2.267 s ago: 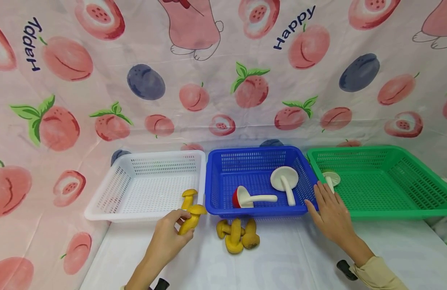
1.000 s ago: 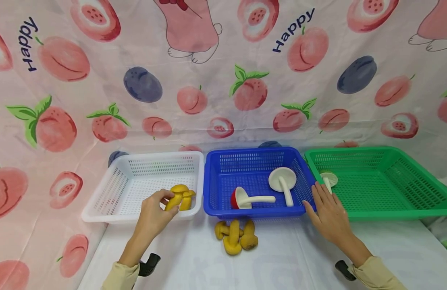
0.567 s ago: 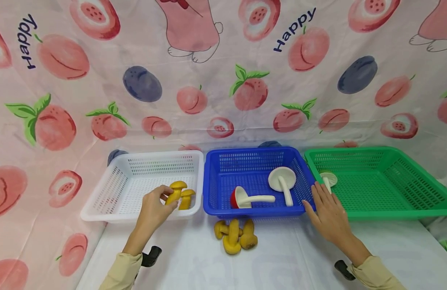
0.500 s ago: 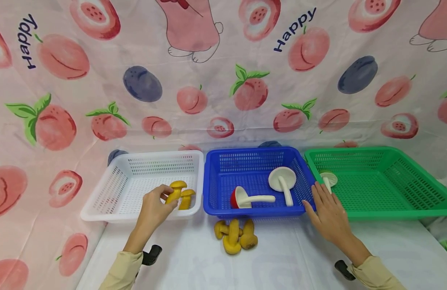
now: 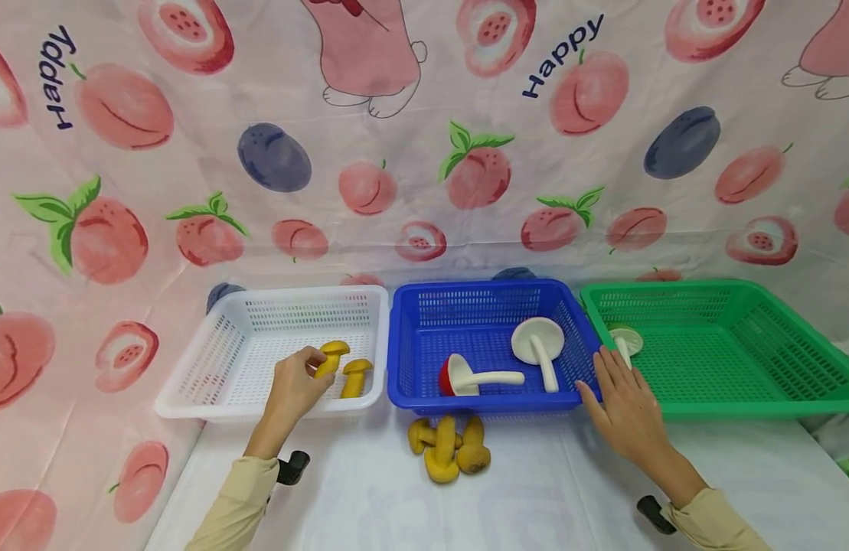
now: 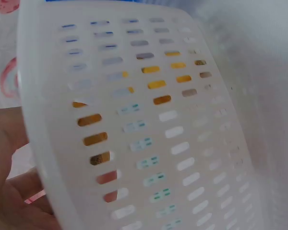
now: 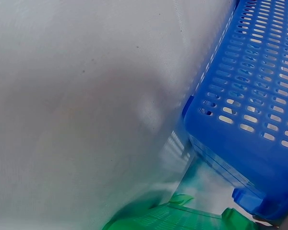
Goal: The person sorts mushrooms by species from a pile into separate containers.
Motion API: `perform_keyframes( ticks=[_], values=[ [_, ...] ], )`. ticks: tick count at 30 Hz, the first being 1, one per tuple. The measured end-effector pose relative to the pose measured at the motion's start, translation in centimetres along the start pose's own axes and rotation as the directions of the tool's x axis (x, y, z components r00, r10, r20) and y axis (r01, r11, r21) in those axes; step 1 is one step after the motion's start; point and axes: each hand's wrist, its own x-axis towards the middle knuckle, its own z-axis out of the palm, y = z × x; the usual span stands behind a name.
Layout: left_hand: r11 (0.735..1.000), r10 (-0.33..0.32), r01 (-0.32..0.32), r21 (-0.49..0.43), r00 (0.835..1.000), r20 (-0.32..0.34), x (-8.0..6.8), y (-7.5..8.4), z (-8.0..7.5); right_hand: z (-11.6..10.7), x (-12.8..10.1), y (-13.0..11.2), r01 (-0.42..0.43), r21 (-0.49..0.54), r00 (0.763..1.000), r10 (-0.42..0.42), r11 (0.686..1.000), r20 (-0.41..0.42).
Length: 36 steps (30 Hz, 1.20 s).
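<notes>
My left hand [image 5: 295, 389] reaches over the front of the white basket [image 5: 207, 410] and pinches a yellow mushroom [image 5: 335, 348] by its stem, cap up. A second yellow mushroom [image 5: 356, 376] stands just to its right, by the basket's side wall. In the left wrist view the slotted basket wall hides the held mushroom, and fingers [image 6: 24, 203] show at the left edge. My right hand [image 5: 628, 409] rests with straight fingers on the adjoining rims of the blue basket [image 5: 496, 403] and the green basket [image 5: 748, 408].
A red-capped mushroom [image 5: 493, 378] with a white stem and a white mushroom [image 5: 537, 342] lie in the blue basket. The green one has a pale mushroom [image 5: 628, 341] at its left wall. Brownish-yellow mushrooms [image 5: 442, 464] are heaped on the white tablecloth [image 5: 520, 497] before the blue basket.
My left hand has carried its mushroom from the white basket's front right corner inward, then slightly left, apart from the second one. The right hand stays in place.
</notes>
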Motion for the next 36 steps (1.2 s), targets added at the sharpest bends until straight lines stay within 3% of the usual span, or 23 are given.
perform_keyframes(
  ticks=[13,22,36],
  values=[
    [0.993,-0.097,0.092,0.074,0.993,0.067,1.6,-1.3,0.5,0.1,-0.1,0.0,0.004,0.001,1.000,-0.004,1.000,0.006],
    [0.978,-0.160,0.138,0.156,0.977,0.142,2.6,-1.2,0.9,0.1,0.0,-0.1,0.001,-0.012,1.000,-0.001,1.000,0.006],
    [0.963,-0.183,0.143,0.226,0.969,0.166,3.6,-1.9,1.4,0.2,-0.1,0.1,0.002,-0.007,1.000,-0.002,1.000,-0.013]
  ],
)
